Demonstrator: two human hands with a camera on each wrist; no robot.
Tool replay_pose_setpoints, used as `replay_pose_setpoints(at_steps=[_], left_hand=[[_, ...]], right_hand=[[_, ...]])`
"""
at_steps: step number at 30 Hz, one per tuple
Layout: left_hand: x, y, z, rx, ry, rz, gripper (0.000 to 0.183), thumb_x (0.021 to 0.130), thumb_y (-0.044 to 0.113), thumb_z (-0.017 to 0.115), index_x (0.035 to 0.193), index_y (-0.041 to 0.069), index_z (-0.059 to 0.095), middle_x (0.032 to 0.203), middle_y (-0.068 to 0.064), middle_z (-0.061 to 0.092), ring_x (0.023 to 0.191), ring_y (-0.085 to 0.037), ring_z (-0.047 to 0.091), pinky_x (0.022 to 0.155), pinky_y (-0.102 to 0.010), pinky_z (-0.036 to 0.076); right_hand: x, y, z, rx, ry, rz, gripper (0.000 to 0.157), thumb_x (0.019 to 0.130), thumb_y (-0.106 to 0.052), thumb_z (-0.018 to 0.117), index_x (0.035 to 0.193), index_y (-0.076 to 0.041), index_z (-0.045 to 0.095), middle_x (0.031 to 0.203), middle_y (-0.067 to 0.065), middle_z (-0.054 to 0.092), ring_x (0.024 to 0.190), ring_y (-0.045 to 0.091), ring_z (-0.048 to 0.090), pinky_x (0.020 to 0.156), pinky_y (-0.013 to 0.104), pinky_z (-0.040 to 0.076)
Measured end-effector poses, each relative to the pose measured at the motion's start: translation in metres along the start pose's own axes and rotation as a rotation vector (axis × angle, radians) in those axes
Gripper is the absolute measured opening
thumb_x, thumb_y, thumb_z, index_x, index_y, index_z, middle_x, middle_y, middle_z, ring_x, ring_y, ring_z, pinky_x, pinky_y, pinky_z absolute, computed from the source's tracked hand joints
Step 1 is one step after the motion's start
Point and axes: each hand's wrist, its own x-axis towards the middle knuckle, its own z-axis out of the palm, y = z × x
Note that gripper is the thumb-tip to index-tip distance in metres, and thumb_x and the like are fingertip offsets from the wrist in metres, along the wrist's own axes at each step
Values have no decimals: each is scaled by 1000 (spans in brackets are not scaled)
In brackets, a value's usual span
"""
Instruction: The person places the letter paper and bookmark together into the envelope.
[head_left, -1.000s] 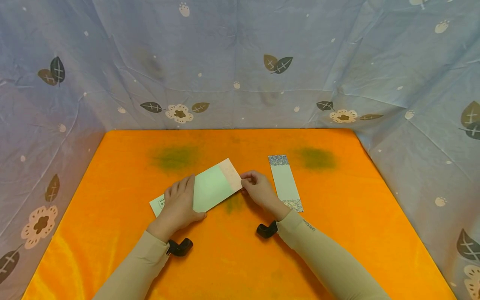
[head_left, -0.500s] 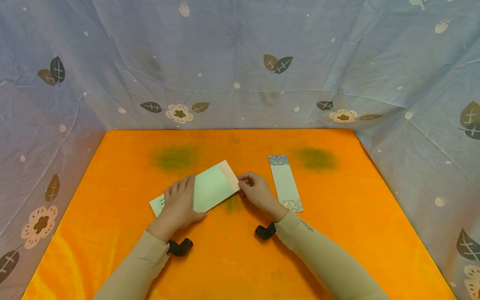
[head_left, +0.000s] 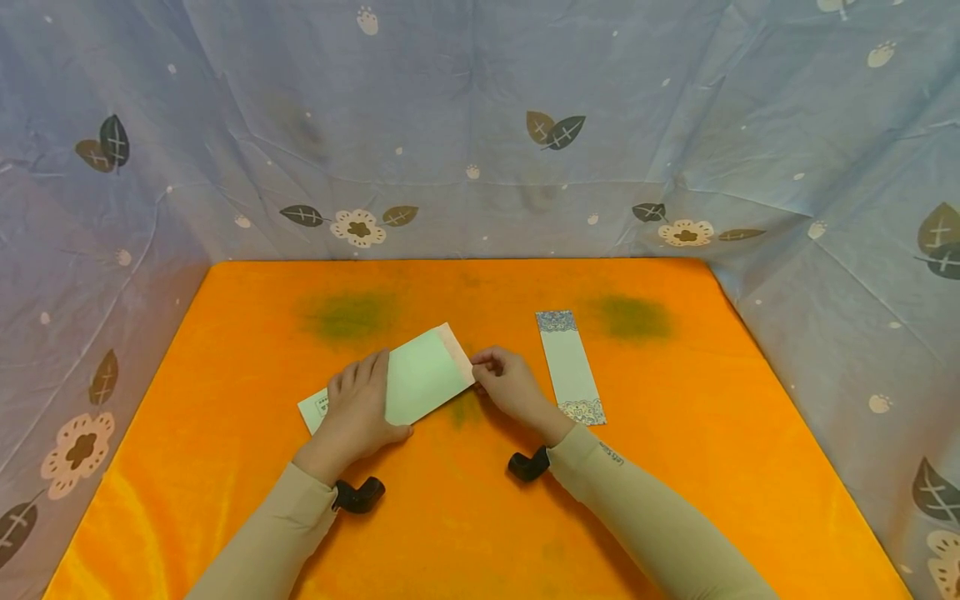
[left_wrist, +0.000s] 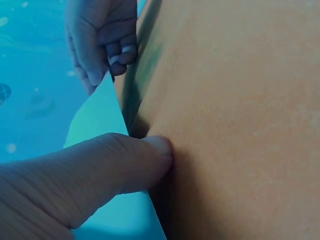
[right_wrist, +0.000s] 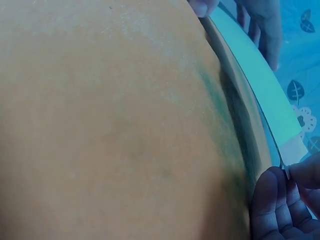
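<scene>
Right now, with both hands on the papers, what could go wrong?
The right hand pinches just a corner of the pink strip, so that corner might bend or tear. The left hand grips across the green paper, so squeezing too hard could crease it. And the right sleeve is close to the patterned card, so it might get nudged.

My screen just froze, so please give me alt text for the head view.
A person's left grip spans a pale green packet while the right grip pinches a corner of its pink end. A pale strip with patterned ends lies farther right on orange cloth.
</scene>
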Motion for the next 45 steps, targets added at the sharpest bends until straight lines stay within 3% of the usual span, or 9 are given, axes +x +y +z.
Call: replay_pose_setpoints(at_steps=[24, 34, 45], left_hand=[[3, 3, -1, 52, 31, 60, 119, 70, 44, 85, 154, 0, 13, 153, -21, 23, 135, -43, 23, 106, -60, 15], [2, 3, -1, 66, 51, 76, 119, 70, 44, 85, 153, -1, 13, 152, -21, 25, 134, -43, 24, 105, -60, 16], [3, 4, -1, 65, 50, 80, 119, 70, 43, 85, 153, -1, 13, 153, -22, 24, 134, -43, 24, 106, -59, 16]], right_hand=[[-2, -2, -2, -145, -48, -24, 16, 101, -18, 54, 108, -13, 68, 89, 2, 65, 78, 19, 61, 69, 33, 53], [-4, -4, -2, -175, -76, -22, 24, 103, -12, 45, 111, -13, 68, 88, 5, 63, 77, 20, 60, 64, 31, 51], [-2, -2, -3, -195, -67, -28, 24, 103, -12, 46, 113, -13, 68, 93, 3, 64, 77, 18, 58, 63, 30, 48]])
